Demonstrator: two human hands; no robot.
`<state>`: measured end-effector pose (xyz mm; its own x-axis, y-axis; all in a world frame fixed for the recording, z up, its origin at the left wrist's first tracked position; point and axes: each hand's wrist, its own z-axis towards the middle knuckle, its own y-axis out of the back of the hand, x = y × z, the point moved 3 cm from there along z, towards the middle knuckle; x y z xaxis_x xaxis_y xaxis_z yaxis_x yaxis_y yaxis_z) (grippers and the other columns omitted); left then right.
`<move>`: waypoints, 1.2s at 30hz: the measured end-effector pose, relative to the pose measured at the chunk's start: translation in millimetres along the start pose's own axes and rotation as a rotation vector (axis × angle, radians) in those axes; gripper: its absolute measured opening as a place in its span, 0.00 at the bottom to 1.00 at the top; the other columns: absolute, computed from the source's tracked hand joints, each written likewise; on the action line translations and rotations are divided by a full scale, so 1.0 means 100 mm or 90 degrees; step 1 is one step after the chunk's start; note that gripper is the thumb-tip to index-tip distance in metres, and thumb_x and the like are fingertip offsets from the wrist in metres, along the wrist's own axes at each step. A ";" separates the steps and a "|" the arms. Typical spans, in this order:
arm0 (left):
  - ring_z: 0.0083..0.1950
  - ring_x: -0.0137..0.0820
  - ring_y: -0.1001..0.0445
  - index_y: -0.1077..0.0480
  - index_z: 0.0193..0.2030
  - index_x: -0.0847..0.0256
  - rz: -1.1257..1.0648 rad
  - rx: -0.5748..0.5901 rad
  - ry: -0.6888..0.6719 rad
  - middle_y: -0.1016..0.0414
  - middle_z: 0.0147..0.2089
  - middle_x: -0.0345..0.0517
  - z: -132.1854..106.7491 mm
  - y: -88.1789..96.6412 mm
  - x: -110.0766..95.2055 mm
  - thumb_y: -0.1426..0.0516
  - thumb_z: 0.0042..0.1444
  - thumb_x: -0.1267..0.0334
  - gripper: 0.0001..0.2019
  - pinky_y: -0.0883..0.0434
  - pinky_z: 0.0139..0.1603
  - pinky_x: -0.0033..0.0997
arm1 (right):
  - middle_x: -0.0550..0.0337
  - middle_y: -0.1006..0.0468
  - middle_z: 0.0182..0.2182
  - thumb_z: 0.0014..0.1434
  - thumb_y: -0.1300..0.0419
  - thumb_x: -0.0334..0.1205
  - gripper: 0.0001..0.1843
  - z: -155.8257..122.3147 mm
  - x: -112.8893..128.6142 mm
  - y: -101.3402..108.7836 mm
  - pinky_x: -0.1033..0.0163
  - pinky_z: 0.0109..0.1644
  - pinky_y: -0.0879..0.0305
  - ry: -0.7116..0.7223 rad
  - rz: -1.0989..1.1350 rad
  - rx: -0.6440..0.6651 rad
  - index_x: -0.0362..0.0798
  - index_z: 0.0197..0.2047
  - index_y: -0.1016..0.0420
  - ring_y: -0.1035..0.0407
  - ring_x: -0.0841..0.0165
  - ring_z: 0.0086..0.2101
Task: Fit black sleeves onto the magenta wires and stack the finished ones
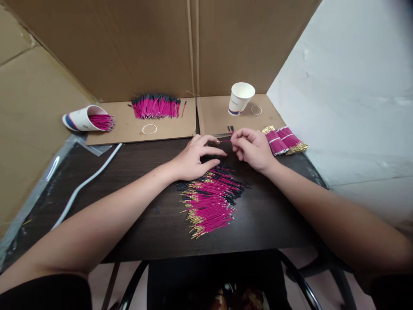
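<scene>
Your right hand [253, 148] pinches one thin pink wire [226, 141] between thumb and forefinger, just beyond the loose pile [211, 211] on the desk [135, 185]. Your left hand [195, 158] spreads over the pile's far edge, thumb and fingers apart, a fingertip by the wire's gold end — whether it touches, I can't tell. A light pinch should serve best: something so slim will likely bend if pushed off line. Steady your wrists, and lift your left palm clear of the pile — a brush could scatter it. Right of the pile lie two banded bundles [288, 137]; beyond it, to the right, stands a paper cup [238, 103]; farther left, a row of black-ended wires [156, 107].
</scene>
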<state>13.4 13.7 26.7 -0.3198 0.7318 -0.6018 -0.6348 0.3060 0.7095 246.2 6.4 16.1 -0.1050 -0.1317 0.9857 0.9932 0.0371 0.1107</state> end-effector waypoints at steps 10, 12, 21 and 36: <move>0.65 0.50 0.23 0.10 0.49 0.51 -0.012 -0.020 -0.032 0.18 0.64 0.52 -0.01 -0.03 -0.01 0.31 0.71 0.68 0.08 0.28 0.73 0.61 | 0.62 0.24 0.24 0.58 0.30 0.45 0.09 0.01 0.00 -0.01 0.64 0.17 0.50 0.000 0.016 0.006 0.51 0.35 0.23 0.37 0.71 0.16; 0.63 0.50 0.21 0.10 0.45 0.52 -0.022 -0.027 -0.025 0.17 0.61 0.51 0.00 -0.03 -0.01 0.30 0.69 0.68 0.06 0.27 0.71 0.60 | 0.62 0.24 0.24 0.58 0.31 0.45 0.08 0.01 0.00 -0.01 0.64 0.17 0.50 -0.001 0.020 0.006 0.51 0.35 0.23 0.37 0.71 0.16; 0.64 0.50 0.22 0.16 0.41 0.55 -0.023 0.012 0.006 0.19 0.59 0.52 0.02 -0.01 -0.02 0.33 0.66 0.71 0.06 0.28 0.72 0.57 | 0.61 0.24 0.24 0.56 0.33 0.44 0.07 0.01 0.00 -0.01 0.64 0.17 0.51 -0.009 0.028 0.000 0.51 0.34 0.23 0.37 0.71 0.16; 0.61 0.48 0.25 0.20 0.45 0.58 -0.002 0.018 -0.013 0.23 0.55 0.53 0.00 -0.02 -0.02 0.36 0.68 0.69 0.03 0.28 0.69 0.55 | 0.61 0.23 0.23 0.56 0.34 0.42 0.06 0.00 0.01 -0.02 0.65 0.17 0.52 -0.003 0.032 0.010 0.50 0.33 0.22 0.36 0.72 0.16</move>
<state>15.7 11.7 26.2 -0.3034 0.7432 -0.5963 -0.6159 0.3245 0.7179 244.6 6.5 17.5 -0.0547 -0.1245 0.9907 0.9963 0.0595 0.0625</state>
